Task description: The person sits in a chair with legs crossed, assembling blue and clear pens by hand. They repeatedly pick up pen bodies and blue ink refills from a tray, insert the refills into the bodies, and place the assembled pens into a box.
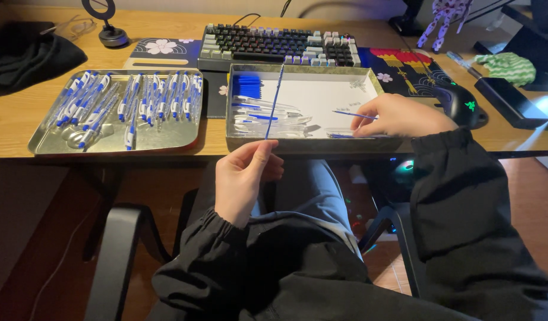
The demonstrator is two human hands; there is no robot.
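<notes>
Left hand (245,178) pinches a thin blue refill (275,101) upright; right hand (398,117) grips another refill (352,114) over the box (303,142).

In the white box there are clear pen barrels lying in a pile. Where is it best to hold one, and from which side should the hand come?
Probably at mid-length, from above. The clear pen barrels lie flat and overlapping on the floor of the white box, whose raised walls block a sideways approach. Thumb and forefinger across the narrow width suit the thin round shape.
</notes>
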